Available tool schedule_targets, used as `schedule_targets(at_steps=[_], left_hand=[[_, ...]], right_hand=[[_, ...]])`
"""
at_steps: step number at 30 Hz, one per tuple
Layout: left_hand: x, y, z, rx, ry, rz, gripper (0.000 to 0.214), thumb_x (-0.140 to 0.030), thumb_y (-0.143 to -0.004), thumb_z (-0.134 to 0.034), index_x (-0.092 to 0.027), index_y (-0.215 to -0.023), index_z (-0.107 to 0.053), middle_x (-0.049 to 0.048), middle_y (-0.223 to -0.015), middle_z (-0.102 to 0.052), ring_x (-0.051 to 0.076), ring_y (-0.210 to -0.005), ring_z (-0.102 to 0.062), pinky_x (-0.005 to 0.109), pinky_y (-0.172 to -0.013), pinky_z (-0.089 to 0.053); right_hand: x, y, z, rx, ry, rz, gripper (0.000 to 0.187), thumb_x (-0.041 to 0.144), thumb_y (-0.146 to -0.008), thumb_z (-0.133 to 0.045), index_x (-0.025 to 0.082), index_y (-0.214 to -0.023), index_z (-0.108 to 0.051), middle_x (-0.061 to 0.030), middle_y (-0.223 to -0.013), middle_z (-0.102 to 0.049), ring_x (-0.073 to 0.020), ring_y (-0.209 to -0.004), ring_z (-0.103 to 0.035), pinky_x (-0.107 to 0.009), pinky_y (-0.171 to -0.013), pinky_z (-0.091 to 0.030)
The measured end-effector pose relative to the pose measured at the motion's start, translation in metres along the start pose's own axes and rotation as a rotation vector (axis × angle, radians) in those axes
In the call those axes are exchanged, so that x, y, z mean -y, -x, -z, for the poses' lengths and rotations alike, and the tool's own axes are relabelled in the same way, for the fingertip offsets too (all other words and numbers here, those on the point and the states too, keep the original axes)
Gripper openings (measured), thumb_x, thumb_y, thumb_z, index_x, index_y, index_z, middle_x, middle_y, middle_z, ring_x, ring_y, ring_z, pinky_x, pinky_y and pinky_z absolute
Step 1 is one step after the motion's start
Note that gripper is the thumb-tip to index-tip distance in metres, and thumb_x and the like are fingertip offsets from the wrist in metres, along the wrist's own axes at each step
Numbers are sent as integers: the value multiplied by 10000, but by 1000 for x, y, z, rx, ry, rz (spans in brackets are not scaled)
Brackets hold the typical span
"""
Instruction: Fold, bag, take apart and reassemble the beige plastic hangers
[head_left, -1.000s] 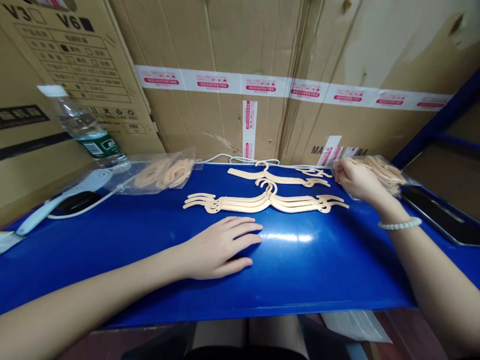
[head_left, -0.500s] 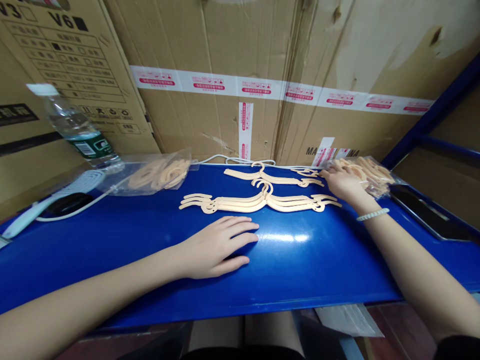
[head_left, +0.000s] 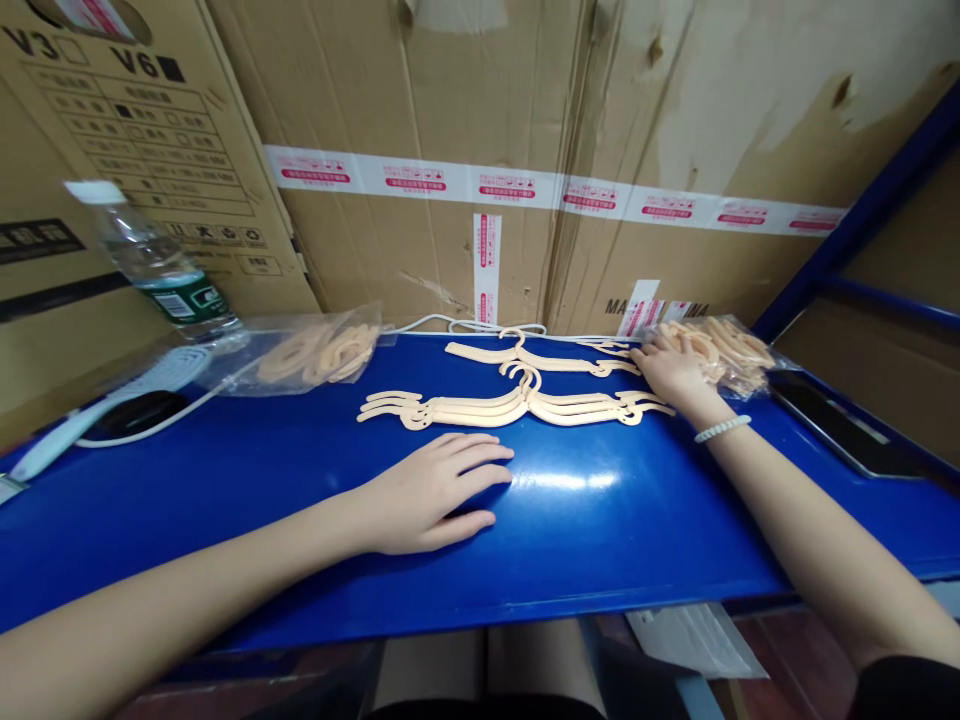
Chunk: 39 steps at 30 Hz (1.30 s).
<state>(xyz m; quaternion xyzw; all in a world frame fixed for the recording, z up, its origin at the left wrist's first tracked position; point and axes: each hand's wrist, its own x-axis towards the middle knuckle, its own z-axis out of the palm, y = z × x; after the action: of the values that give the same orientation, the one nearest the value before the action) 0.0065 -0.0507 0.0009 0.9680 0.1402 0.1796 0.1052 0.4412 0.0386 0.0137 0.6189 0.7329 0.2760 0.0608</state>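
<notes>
My left hand (head_left: pixel 439 492) lies flat on the blue tabletop (head_left: pixel 570 560), palm down with fingers spread, holding nothing. Just beyond it sits a neat stack of several beige plastic folding hangers (head_left: pixel 480 408), hooks pointing away from me. Behind the stack lies a single hanger (head_left: pixel 555 358). My right hand (head_left: pixel 671 375), with a pale beaded bracelet, reaches to the back right. Its fingers look apart, beside more slim beige hanger parts (head_left: pixel 609 346) and against a clear bag of beige hangers (head_left: pixel 731 350). The fingertips are partly hidden.
A second bag of beige pieces (head_left: pixel 337 352) lies at the back left, near a water bottle (head_left: pixel 169 275), a pale brush (head_left: pixel 127 390) and a black oval object (head_left: pixel 142 410). A phone (head_left: pixel 840 425) is at right. Cardboard boxes (head_left: pixel 420 110) wall off the back; a white cable (head_left: pixel 427 322) runs along them.
The view has shifted slightly. My right hand stays by the back hanger parts, with its fingers slightly shifted. My left hand and the hangers have not visibly moved.
</notes>
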Motion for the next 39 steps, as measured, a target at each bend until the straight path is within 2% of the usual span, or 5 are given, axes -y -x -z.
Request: schedule_targets(at_steps=[14, 21, 28, 33, 39], left_hand=[[2, 0, -2, -26, -7, -20, 362, -367, -977, -550, -196, -1292, -598, 158, -1408, -599, 319, -1309, -548, 488, -1106, -442], [3, -1, -4, -68, 62, -20, 340, -331, -966, -570, -196, -1275, -608, 151, -1375, -624, 299, -1302, -560, 471, -1124, -433], [0, -4, -3, -118, 173, 93, 624, -312, -964, -575, -238, -1546, -363, 140, -1583, -416, 293, -1472, -396, 463, -1200, -364], [-2, -8, -5, -274, 391, 109, 340, -273, -994, -527, -199, -1322, -581, 125, -1281, -670, 240, -1190, -646, 376, -1020, -529], [3, -11, -11, -379, 820, 374, 243, -384, -1020, -497, -156, -1014, -579, 12, -737, -636, 117, -581, -656, 225, -555, -543]], right_hand=[[-1, 5, 52, -196, -164, -119, 299, 202, -935, -420, 151, -980, -711, -165, -999, -694, -305, -963, -632, -378, -788, -483], [45, 17, 94, -562, -973, -248, 142, 369, -883, -643, 237, -908, -688, -71, -912, -724, -270, -846, -706, -432, -825, -583], [144, 43, 119, -21, -1941, 16, 270, 400, -767, -845, 209, -840, -668, -45, -815, -764, -222, -755, -750, -387, -767, -633], [176, 61, 120, 202, -1871, 249, 237, 415, -807, -807, 221, -828, -672, -25, -769, -753, -195, -704, -728, -315, -651, -605], [132, 39, 114, -208, -1284, 269, 182, 374, -965, -599, 236, -936, -714, -51, -907, -754, -225, -823, -708, -356, -754, -578]])
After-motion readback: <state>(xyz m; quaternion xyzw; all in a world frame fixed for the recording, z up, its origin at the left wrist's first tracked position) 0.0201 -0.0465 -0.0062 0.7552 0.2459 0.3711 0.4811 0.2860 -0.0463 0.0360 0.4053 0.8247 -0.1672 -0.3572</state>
